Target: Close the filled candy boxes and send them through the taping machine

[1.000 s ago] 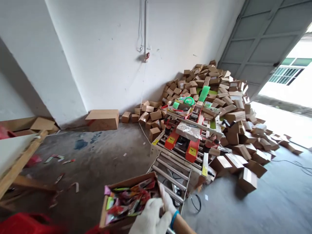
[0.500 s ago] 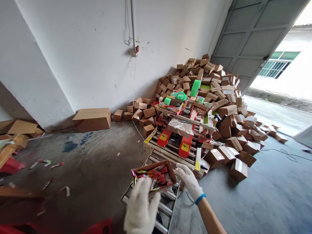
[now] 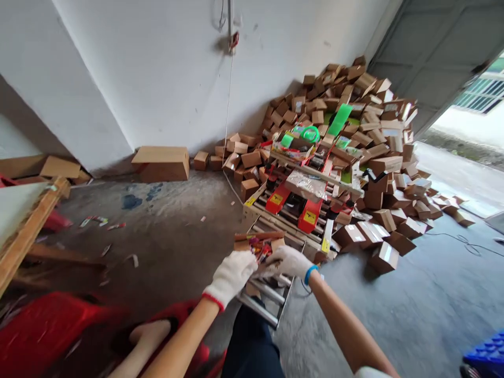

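My left hand (image 3: 236,271), in a white glove with a red cuff, is closed at the near left edge of an open cardboard box (image 3: 241,244). My right hand (image 3: 290,261), gloved in white with a blue band at the wrist, has its fingers bent over the near right edge of the same box. Small red and colourful packets (image 3: 261,249) fill the inside. Flaps stand up at the back and sides of the box. My hands partly cover its near side. Beneath it runs a roller conveyor (image 3: 271,294).
Ahead stands a red carton-taping machine (image 3: 311,212) with a taped carton (image 3: 306,185) on it and rolls of green tape (image 3: 311,134) above. Behind rises a big heap of cartons (image 3: 378,142). At left are a wooden-edged table (image 3: 33,231) and red plastic items (image 3: 51,331).
Both hands have come onto the box's near edge; the left was raised with fingers spread. Box flaps now stand up at the back and sides. The view has shifted.
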A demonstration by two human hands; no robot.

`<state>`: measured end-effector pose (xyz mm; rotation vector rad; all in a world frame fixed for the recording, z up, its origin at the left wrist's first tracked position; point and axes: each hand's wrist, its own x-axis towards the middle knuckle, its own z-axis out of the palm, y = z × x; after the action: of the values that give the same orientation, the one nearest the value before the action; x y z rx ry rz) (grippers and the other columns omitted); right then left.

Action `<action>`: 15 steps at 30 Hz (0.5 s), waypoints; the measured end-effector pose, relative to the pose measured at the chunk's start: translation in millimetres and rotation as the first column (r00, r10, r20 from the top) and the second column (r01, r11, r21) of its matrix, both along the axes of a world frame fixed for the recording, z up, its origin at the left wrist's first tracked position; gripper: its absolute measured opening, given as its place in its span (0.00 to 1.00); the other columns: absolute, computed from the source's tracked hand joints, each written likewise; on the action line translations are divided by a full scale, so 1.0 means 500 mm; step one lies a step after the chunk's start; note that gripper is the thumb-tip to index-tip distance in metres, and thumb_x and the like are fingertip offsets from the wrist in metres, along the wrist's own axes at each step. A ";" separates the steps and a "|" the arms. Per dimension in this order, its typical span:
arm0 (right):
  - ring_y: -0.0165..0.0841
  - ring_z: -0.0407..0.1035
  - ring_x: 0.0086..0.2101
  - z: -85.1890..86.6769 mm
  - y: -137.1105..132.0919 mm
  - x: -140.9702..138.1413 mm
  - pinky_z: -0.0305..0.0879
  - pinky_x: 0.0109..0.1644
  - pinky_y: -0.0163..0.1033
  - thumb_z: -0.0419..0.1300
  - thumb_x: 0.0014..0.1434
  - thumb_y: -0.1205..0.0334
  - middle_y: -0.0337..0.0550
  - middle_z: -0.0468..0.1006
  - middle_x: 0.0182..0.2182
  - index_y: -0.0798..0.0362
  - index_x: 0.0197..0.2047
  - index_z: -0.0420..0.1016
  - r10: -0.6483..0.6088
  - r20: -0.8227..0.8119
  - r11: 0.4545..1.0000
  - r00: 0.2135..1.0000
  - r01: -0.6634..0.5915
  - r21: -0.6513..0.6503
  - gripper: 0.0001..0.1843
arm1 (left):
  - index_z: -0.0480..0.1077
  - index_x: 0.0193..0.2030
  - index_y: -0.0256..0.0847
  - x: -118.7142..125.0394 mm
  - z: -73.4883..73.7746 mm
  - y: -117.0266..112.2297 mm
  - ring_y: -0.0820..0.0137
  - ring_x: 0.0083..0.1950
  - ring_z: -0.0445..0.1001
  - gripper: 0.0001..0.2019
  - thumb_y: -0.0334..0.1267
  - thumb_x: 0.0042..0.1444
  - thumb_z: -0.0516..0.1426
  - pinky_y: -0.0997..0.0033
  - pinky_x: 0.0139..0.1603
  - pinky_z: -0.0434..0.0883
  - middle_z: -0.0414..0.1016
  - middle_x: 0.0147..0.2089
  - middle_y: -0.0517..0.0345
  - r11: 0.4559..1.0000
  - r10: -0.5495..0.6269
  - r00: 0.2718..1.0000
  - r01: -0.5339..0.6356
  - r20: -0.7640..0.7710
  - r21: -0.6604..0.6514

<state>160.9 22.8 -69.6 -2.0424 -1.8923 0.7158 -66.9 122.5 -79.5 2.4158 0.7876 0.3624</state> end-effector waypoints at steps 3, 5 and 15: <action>0.33 0.68 0.33 -0.002 0.027 0.005 0.62 0.40 0.36 0.67 0.53 0.53 0.40 0.82 0.34 0.50 0.40 0.86 -0.133 0.006 0.989 0.991 0.134 -0.068 0.14 | 0.82 0.43 0.48 0.032 0.020 0.025 0.60 0.54 0.76 0.14 0.45 0.66 0.54 0.66 0.57 0.67 0.82 0.50 0.53 0.990 0.059 0.989 -0.075 -0.133 -0.116; 0.35 0.69 0.35 -0.010 0.030 -0.001 0.62 0.42 0.38 0.64 0.56 0.51 0.44 0.82 0.36 0.53 0.40 0.85 -0.173 0.026 0.982 0.985 0.174 -0.071 0.16 | 0.81 0.41 0.46 0.050 0.015 0.030 0.61 0.52 0.76 0.12 0.46 0.64 0.56 0.67 0.54 0.68 0.81 0.49 0.53 0.972 0.131 0.984 -0.151 -0.118 -0.180; 0.53 0.55 0.66 0.010 0.028 -0.001 0.53 0.70 0.61 0.68 0.53 0.56 0.58 0.62 0.67 0.55 0.71 0.58 -0.412 0.315 0.790 0.855 0.163 0.591 0.44 | 0.41 0.77 0.33 0.069 -0.065 0.056 0.45 0.79 0.43 0.64 0.61 0.43 0.69 0.53 0.74 0.52 0.36 0.79 0.29 0.754 0.556 0.798 -0.602 -0.232 -0.264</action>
<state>160.2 36.7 -64.6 -2.1221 -1.6331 -0.3691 -32.6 150.7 -111.9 1.8505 1.5449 0.2668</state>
